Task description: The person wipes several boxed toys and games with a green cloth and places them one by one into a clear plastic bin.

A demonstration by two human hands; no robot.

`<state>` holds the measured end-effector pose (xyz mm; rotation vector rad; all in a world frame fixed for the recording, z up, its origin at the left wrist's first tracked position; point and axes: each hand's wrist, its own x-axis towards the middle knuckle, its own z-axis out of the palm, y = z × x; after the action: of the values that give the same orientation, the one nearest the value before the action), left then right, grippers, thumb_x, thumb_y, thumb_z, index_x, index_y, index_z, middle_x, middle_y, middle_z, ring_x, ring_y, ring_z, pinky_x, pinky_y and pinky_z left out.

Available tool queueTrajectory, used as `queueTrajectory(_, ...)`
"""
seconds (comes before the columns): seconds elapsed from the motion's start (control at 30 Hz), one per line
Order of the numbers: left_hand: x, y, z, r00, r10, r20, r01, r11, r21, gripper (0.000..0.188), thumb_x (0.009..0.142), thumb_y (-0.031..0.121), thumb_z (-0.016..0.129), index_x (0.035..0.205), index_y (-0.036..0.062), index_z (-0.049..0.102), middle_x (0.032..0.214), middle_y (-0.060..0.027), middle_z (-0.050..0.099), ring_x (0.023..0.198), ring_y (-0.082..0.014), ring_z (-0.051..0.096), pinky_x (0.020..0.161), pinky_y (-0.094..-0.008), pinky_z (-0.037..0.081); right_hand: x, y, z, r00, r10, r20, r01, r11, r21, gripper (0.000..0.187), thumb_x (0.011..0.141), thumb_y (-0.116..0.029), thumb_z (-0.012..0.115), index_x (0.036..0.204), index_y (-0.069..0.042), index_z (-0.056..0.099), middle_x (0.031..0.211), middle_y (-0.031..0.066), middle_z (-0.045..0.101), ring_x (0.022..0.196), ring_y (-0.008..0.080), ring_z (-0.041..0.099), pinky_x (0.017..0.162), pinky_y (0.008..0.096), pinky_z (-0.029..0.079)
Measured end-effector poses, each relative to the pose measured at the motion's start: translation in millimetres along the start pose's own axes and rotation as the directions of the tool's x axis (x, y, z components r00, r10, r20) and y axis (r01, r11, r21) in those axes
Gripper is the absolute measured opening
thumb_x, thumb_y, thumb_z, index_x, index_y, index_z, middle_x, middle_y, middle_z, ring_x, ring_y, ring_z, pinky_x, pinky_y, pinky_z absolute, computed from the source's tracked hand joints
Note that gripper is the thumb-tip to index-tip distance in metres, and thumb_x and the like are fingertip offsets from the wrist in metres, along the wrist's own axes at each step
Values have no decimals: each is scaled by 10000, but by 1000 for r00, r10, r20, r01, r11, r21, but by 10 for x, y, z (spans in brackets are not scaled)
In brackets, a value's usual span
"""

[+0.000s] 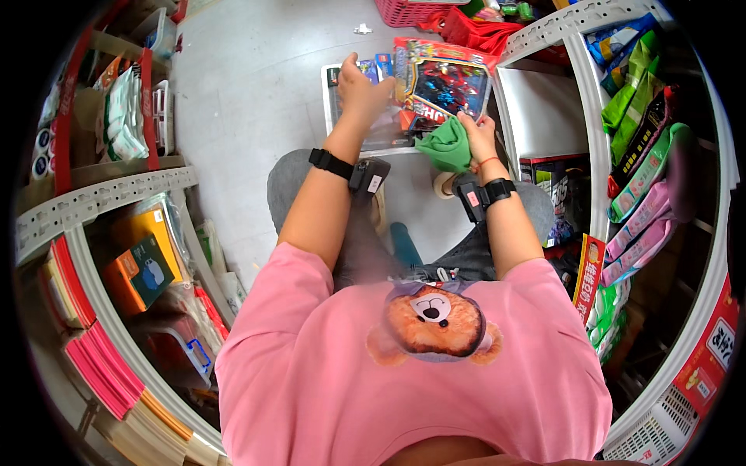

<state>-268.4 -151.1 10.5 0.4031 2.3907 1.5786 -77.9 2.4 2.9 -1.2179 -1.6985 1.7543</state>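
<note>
A crumpled green cloth (pixel 445 145) hangs from my right hand (pixel 481 140), whose fingers are closed on it beside the lower right corner of a toy package. That toy package (pixel 447 81) has a red printed border and a window with shiny red and blue figures behind it. To its left is my left hand (pixel 362 95), raised with its fingers apart and nothing in it, slightly blurred. Beneath the hands a shallow white-edged bin (pixel 327 99) holds more colourful packages, partly hidden by my left hand and the toy package.
Shelving with a perforated white metal edge (pixel 109 203) runs along my left, holding books and packets. On the right, a second rack holds a white box (pixel 542 113) and hanging bright packets (pixel 641 78). A pink basket (pixel 408 11) and red bags (pixel 474 33) lie ahead on the grey floor (pixel 233 85).
</note>
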Motion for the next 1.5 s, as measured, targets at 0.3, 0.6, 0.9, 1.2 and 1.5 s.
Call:
queueTrajectory(0.3,55,-2,82,997,81,-10,-79,988,133,872,672,217,752,1354,-71,292,1308,-256,420,1218,-351,435,1046,-410,348,460,292,342,952,-63,-300,23,991,-135,361,755,-148,704,1020,53,563,988,141,634,911,238,618,816,366,469)
queueTrajectory(0.6,75,-27,88,998,67,10,-68,991,119,857,668,211,743,1342,-82,302,1291,-248,427,1219,-345,431,1043,-410,351,476,-99,450,897,-291,-334,13,770,-638,412,680,-330,737,770,42,584,847,214,643,830,397,630,771,461,486)
queueTrajectory(0.9,47,-17,49,995,55,78,-66,986,150,805,708,232,704,1359,-25,306,1314,-227,402,1233,-395,392,1044,-471,317,671,542,752,942,-261,-210,1,630,-777,708,700,-383,757,1131,76,433,1159,278,497,1128,396,477,934,432,437)
queueTrajectory(1.2,32,26,246,994,80,79,-90,988,129,821,685,190,706,1344,-80,298,1314,-261,409,1229,-387,409,1047,-434,327,516,557,600,993,-118,3,79,653,-753,597,721,-343,730,1149,22,534,1147,233,573,1102,351,539,908,406,460)
queueTrajectory(1.5,-182,429,579,936,219,276,-214,976,-48,698,680,197,676,1274,-51,406,1289,-257,441,1254,-395,378,1047,-457,314,305,504,-171,998,-54,-13,48,957,-287,375,796,-268,764,1016,-2,616,915,76,660,784,134,622,698,275,512)
